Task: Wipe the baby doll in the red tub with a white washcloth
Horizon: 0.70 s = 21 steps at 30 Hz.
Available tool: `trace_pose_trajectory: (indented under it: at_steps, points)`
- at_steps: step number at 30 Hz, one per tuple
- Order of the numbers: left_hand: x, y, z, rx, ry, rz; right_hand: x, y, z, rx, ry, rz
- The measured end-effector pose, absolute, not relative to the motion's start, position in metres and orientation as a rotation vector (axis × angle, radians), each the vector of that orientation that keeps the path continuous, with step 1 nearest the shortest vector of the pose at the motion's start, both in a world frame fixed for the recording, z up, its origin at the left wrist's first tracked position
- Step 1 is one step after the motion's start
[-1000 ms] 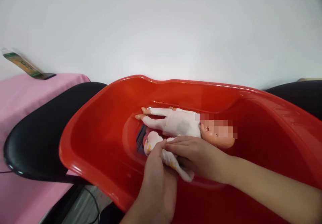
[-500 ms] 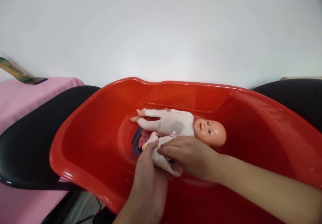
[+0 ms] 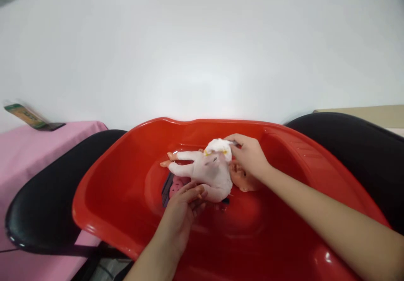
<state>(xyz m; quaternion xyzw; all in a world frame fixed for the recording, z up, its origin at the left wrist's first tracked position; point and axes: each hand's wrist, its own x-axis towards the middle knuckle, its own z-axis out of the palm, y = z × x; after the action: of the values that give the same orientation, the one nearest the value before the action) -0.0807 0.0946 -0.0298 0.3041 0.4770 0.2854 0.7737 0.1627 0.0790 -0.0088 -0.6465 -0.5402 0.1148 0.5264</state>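
White doll [image 3: 210,175] crosswise, head [image 3: 242,182] rightward

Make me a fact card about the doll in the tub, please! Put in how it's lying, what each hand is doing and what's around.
Where: doll inside a red tub
Lying: on its back, feet toward the picture's left
Wearing: white
Right: right hand holds a white cloth over the doll's chest
Left: left hand is at the doll's near arm; can't tell how firmly
Near its legs: pink and dark picture
Outside: pink cover at the picture's left
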Motion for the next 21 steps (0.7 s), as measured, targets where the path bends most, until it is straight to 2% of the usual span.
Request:
trace_pose_trajectory:
  at_steps: [5, 10, 21]
  points:
    - [-0.086, 0.092, -0.015, 0.873, 1.117, 0.506, 0.220, 0.073, -0.017, -1.674, -1.118, 0.127]
    - [-0.090, 0.107, -0.007, 1.138, 1.188, 0.273, 0.257, 0.059, -0.042, -1.734, -1.020, 0.129]
    - [-0.110, 0.153, -0.054, 1.550, 1.285, -0.121, 0.252, 0.062, -0.026, -1.823, -1.141, 0.071]
